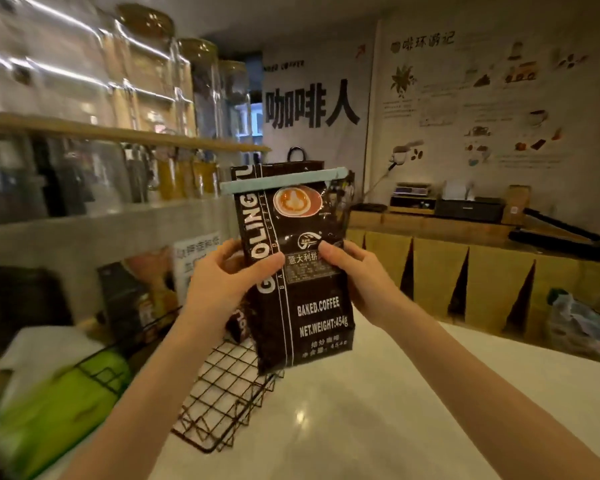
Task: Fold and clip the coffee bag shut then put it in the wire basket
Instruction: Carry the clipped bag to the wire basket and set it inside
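A dark brown coffee bag (309, 306) with white lettering hangs upright in the air over the counter. A long pale blue clip (281, 181) runs across its folded top. My left hand (219, 282) grips the bag's left edge at mid-height, thumb on the front. My right hand (361, 275) grips the right edge at the same height. The bag's lower end hovers just above the right end of a black wire basket (222, 400), which sits on the white counter (395, 410) below and to the left.
A green object (59, 407) and white paper lie in or beside the basket's left part. Another dark bag (136, 299) stands behind the basket. Glass jars line a wooden shelf (118, 133) at left. Yellow panels and a side counter with devices stand at right.
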`<state>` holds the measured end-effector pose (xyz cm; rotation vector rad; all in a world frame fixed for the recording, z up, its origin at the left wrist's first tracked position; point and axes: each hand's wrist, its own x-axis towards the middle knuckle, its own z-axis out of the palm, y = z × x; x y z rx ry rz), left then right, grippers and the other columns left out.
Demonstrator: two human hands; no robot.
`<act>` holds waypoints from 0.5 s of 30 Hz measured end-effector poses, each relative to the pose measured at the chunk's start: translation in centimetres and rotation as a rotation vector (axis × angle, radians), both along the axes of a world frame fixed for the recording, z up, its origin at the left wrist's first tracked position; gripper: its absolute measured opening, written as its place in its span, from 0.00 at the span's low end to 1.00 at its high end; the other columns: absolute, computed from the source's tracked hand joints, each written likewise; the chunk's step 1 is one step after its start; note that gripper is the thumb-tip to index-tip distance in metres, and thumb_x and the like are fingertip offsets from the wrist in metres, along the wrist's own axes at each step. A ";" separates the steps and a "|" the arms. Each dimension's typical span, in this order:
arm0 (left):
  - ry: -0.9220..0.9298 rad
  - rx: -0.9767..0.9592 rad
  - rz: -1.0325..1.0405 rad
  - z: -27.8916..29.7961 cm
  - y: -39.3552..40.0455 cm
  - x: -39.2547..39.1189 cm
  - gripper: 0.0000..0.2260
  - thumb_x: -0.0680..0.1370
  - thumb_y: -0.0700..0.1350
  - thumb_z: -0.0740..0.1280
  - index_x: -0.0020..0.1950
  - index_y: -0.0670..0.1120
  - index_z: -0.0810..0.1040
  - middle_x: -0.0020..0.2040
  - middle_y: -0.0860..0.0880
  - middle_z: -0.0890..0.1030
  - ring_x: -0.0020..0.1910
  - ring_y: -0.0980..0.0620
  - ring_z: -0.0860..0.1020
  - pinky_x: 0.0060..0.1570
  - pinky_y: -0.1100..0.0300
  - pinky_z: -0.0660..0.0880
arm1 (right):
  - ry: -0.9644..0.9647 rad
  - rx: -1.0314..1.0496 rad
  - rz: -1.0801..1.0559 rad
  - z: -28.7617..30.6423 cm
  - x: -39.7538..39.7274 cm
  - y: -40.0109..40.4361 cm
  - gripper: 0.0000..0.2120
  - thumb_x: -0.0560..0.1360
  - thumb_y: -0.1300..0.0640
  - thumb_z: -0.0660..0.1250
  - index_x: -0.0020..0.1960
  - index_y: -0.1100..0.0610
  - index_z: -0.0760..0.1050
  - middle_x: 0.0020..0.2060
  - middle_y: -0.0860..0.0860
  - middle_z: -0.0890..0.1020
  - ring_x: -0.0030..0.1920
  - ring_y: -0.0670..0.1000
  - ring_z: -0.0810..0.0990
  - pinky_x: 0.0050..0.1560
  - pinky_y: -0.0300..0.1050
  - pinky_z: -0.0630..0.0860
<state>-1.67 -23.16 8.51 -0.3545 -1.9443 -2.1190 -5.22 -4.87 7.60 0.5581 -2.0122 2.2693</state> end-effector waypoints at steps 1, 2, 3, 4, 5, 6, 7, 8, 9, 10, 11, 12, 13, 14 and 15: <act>0.000 0.023 0.049 -0.2 -1.0 -0.3 0.19 0.54 0.49 0.73 0.44 0.55 0.76 0.38 0.56 0.85 0.40 0.54 0.84 0.42 0.55 0.78 | -0.009 0.024 0.030 -0.1 -1.1 -1.4 0.16 0.62 0.48 0.71 0.49 0.49 0.76 0.44 0.49 0.85 0.46 0.50 0.84 0.46 0.43 0.79; 0.000 0.039 0.100 -0.6 -2.0 -0.7 0.18 0.55 0.49 0.73 0.43 0.56 0.75 0.39 0.55 0.85 0.40 0.54 0.83 0.41 0.57 0.77 | -0.012 0.058 0.054 -0.3 -2.2 -2.9 0.13 0.64 0.47 0.70 0.48 0.47 0.76 0.44 0.48 0.85 0.45 0.49 0.84 0.46 0.42 0.78; -0.002 0.045 0.158 -1.1 -3.0 -1.2 0.18 0.56 0.49 0.73 0.44 0.57 0.75 0.41 0.54 0.84 0.42 0.54 0.83 0.41 0.57 0.77 | -0.011 0.100 0.070 -0.5 -3.2 -4.3 0.10 0.67 0.47 0.69 0.47 0.45 0.75 0.44 0.47 0.84 0.44 0.45 0.84 0.44 0.39 0.78; -0.004 0.041 0.216 -1.6 -3.9 -1.6 0.18 0.58 0.48 0.74 0.45 0.57 0.75 0.46 0.54 0.83 0.45 0.54 0.82 0.43 0.57 0.77 | -0.012 0.138 0.087 -0.7 -4.0 -5.7 0.06 0.70 0.47 0.67 0.46 0.44 0.74 0.44 0.45 0.83 0.43 0.42 0.83 0.42 0.36 0.77; -0.006 0.034 0.273 -2.2 -4.8 -2.2 0.19 0.60 0.47 0.75 0.48 0.56 0.75 0.49 0.53 0.82 0.47 0.54 0.81 0.44 0.56 0.77 | -0.019 0.173 0.108 -1.1 -4.8 -7.0 0.04 0.72 0.47 0.65 0.46 0.44 0.74 0.44 0.44 0.82 0.42 0.40 0.82 0.39 0.33 0.76; -0.009 0.029 0.323 -2.9 -5.7 -2.7 0.20 0.62 0.46 0.75 0.51 0.54 0.75 0.50 0.52 0.82 0.48 0.53 0.80 0.45 0.56 0.77 | -0.031 0.210 0.127 -1.6 -5.6 -8.2 0.04 0.73 0.46 0.64 0.46 0.44 0.73 0.45 0.44 0.81 0.43 0.40 0.81 0.39 0.33 0.75; -0.010 0.029 0.365 -3.7 -6.5 -3.2 0.20 0.63 0.45 0.75 0.53 0.52 0.75 0.51 0.51 0.81 0.49 0.53 0.80 0.45 0.56 0.77 | -0.043 0.241 0.150 -2.2 -6.3 -9.2 0.05 0.74 0.46 0.63 0.47 0.45 0.73 0.46 0.45 0.81 0.44 0.41 0.80 0.40 0.35 0.75; -0.013 0.029 0.401 -4.4 -7.1 -3.7 0.21 0.64 0.44 0.75 0.54 0.51 0.74 0.50 0.52 0.81 0.48 0.54 0.80 0.45 0.57 0.77 | -0.060 0.263 0.169 -2.8 -7.0 -10.2 0.07 0.74 0.46 0.62 0.49 0.47 0.73 0.48 0.47 0.81 0.46 0.43 0.80 0.41 0.36 0.75; -0.013 0.030 0.431 -5.0 -7.7 -4.1 0.21 0.64 0.44 0.75 0.54 0.51 0.74 0.48 0.54 0.80 0.48 0.56 0.79 0.43 0.59 0.76 | -0.079 0.276 0.189 -3.3 -7.6 -11.1 0.10 0.74 0.46 0.62 0.52 0.49 0.73 0.49 0.48 0.81 0.47 0.44 0.80 0.42 0.37 0.75; -0.015 0.026 0.455 -5.6 -8.2 -4.6 0.21 0.64 0.43 0.75 0.54 0.51 0.73 0.47 0.56 0.79 0.47 0.58 0.78 0.42 0.61 0.75 | -0.102 0.290 0.202 -3.7 -8.2 -11.8 0.13 0.74 0.46 0.62 0.55 0.50 0.73 0.51 0.49 0.81 0.48 0.45 0.79 0.44 0.39 0.76; -0.018 0.018 0.471 -6.2 -8.7 -5.0 0.21 0.65 0.43 0.75 0.54 0.52 0.72 0.46 0.57 0.78 0.46 0.59 0.77 0.41 0.62 0.75 | -0.124 0.301 0.213 -4.2 -8.8 -12.5 0.17 0.73 0.45 0.63 0.58 0.51 0.72 0.53 0.49 0.81 0.50 0.46 0.79 0.46 0.41 0.76; -0.023 0.007 0.484 -6.7 -9.1 -5.4 0.21 0.65 0.43 0.74 0.54 0.52 0.71 0.45 0.58 0.77 0.46 0.59 0.77 0.42 0.62 0.74 | -0.141 0.306 0.221 -4.7 -9.2 -13.0 0.17 0.73 0.44 0.63 0.59 0.51 0.72 0.53 0.49 0.80 0.51 0.47 0.79 0.47 0.43 0.77; -0.034 -0.004 0.497 -7.2 -9.6 -5.8 0.22 0.65 0.44 0.74 0.55 0.52 0.71 0.46 0.57 0.77 0.47 0.58 0.77 0.43 0.62 0.75 | -0.147 0.306 0.232 -5.0 -9.6 -13.5 0.15 0.73 0.45 0.63 0.57 0.50 0.73 0.52 0.49 0.81 0.50 0.47 0.79 0.46 0.43 0.76; -0.046 -0.012 0.511 -7.6 -9.9 -6.1 0.23 0.65 0.44 0.74 0.56 0.51 0.71 0.47 0.56 0.77 0.47 0.58 0.77 0.44 0.61 0.75 | -0.151 0.305 0.249 -5.2 -9.8 -13.9 0.12 0.74 0.46 0.63 0.55 0.49 0.73 0.51 0.48 0.81 0.49 0.46 0.79 0.44 0.41 0.76; -0.055 -0.022 0.525 -8.1 -10.2 -6.4 0.24 0.65 0.43 0.74 0.58 0.50 0.71 0.47 0.55 0.77 0.47 0.58 0.77 0.43 0.62 0.75 | -0.152 0.305 0.261 -5.5 -10.1 -14.2 0.12 0.74 0.48 0.63 0.55 0.50 0.74 0.50 0.48 0.81 0.48 0.45 0.79 0.42 0.38 0.75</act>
